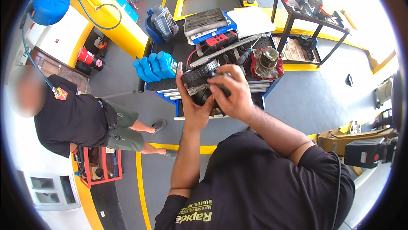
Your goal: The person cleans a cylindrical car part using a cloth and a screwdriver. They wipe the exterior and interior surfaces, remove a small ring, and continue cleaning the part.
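My left hand is wrapped round a dark mechanical part with a black ribbed ring and some bare metal, holding it up over the near edge of a tool chest. The thumb presses against its underside. My right hand is at the part's right side, fingers curled and pinched close to it. Something dark shows between those fingers, too covered to name. On the chest just right of the hands, a round metal part sits on a crumpled red rag.
The blue tool chest has a drawer pulled out below my hands. Blue bottles, a grey bottle, a dirty pleated filter and a long metal wrench crowd its top. A person stands at left; a black-framed cart stands behind right.
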### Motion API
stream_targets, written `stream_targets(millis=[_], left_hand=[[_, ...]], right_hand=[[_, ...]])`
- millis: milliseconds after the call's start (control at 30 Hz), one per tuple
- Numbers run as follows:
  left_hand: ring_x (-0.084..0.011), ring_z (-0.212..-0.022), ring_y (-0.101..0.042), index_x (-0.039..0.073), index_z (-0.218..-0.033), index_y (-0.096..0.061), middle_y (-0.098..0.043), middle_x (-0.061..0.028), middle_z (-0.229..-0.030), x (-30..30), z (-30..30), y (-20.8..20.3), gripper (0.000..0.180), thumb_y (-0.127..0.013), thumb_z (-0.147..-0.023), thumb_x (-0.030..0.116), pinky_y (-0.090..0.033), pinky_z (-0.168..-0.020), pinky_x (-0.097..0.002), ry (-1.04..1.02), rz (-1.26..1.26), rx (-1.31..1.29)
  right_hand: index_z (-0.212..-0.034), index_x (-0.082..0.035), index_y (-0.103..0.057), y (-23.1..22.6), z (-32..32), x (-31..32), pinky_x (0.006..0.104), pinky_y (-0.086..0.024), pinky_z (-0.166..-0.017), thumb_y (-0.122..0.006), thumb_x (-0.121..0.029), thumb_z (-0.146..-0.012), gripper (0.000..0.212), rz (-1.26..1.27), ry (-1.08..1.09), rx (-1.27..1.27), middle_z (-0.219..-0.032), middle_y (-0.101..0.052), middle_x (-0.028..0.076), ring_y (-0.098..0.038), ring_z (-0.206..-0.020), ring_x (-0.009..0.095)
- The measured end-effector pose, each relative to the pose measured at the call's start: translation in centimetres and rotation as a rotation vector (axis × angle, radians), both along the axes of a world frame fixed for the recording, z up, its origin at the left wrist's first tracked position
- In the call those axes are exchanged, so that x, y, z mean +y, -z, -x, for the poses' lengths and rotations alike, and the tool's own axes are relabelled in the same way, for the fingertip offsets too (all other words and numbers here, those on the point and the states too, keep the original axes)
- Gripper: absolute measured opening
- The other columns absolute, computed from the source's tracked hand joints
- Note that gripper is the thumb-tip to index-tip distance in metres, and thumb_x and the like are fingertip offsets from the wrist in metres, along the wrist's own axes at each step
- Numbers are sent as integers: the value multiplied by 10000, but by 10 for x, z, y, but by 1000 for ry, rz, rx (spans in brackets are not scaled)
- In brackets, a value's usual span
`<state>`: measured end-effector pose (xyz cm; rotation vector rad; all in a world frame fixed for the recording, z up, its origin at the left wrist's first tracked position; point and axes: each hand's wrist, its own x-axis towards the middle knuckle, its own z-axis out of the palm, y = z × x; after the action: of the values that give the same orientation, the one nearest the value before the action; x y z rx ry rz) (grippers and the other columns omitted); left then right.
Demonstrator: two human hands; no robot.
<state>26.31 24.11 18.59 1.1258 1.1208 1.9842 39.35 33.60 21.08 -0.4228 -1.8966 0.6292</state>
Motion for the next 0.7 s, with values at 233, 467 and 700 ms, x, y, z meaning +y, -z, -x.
stream_targets(millis=[233,467,700], left_hand=[[-228,-1364,-594,144,-1763,-20,-515,-139,-1557,-4,-5,0,1184,-846,-926,-3,-520,-1128,-365,86,-28,-148],[-251,-1344,-612,136,-1755,32,-517,-138,-1519,4,1,2,1227,-852,-914,6,-525,-1147,-392,-25,-62,-20],[-242,-1311,-630,134,-1749,-68,-518,-148,-1528,2,0,9,1155,-841,-908,-41,-544,-1117,-379,-54,-4,-34]], right_hand=[[-1085,-20,-682,26,15,19,250,-485,-794,-655,-150,-1102,134,1218,-440,403,-944,-647,-29,-580,-903,42],[-1016,-79,-738,1,-1,-11,490,-516,-962,-785,-117,-881,148,-196,-42,-72,-1174,-638,131,-601,-1115,379],[-985,-37,-671,22,6,9,470,-480,-941,-706,-88,-948,72,77,-96,110,-1112,-595,168,-569,-1046,397]])
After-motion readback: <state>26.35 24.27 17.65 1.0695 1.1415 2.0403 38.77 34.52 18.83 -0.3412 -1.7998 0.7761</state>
